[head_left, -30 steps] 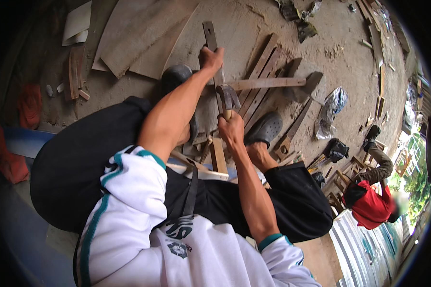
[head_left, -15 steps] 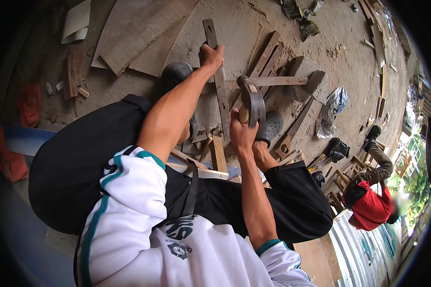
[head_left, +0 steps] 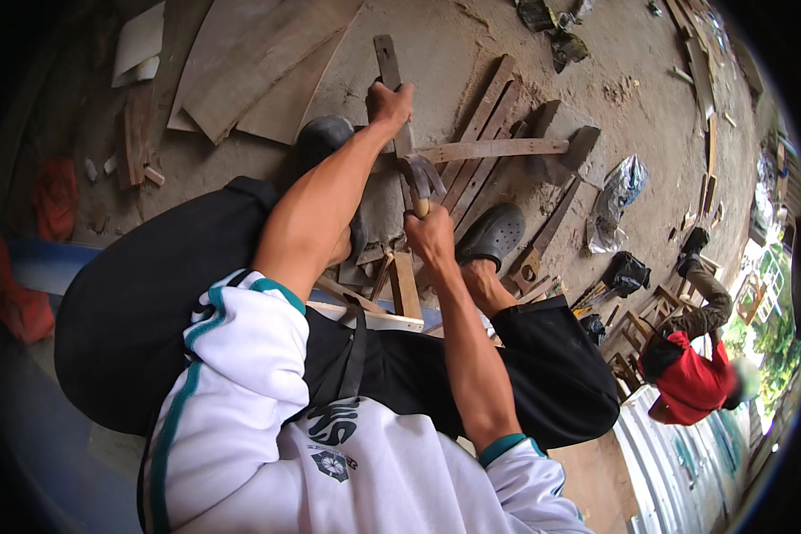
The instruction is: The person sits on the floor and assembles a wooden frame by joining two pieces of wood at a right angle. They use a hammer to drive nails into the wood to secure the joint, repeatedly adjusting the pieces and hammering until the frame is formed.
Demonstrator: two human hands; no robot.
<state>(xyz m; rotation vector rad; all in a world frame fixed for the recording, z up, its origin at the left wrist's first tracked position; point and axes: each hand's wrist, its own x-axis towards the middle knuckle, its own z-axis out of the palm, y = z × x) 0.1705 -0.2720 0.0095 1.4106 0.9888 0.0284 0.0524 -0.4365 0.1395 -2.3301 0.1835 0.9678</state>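
My left hand (head_left: pixel 390 105) is closed around a narrow wooden slat (head_left: pixel 386 57) with a hole near its far end. In my right hand (head_left: pixel 431 233) is a claw hammer (head_left: pixel 424 174), gripped by its wooden handle. The hammer's head is down at the slat, just nearer to me than my left hand; whether it touches wood or a nail cannot be made out. From that spot a second wooden strip (head_left: pixel 498 149) runs off to the right, crossing several loose battens. Its right end lies by a short dark block (head_left: pixel 581 149).
A handsaw (head_left: pixel 552 230) lies right of my dark clog (head_left: pixel 493 233). Plywood sheets (head_left: pixel 249 76) are at the far left. Crumpled plastic (head_left: pixel 616 203) and a black bag (head_left: pixel 627 274) lie to the right. A person in red (head_left: pixel 692 378) bends among wooden frames farther right.
The hammer has swung down and left with my right hand, from above the strip onto the slat. My left hand keeps its grip and has barely shifted.
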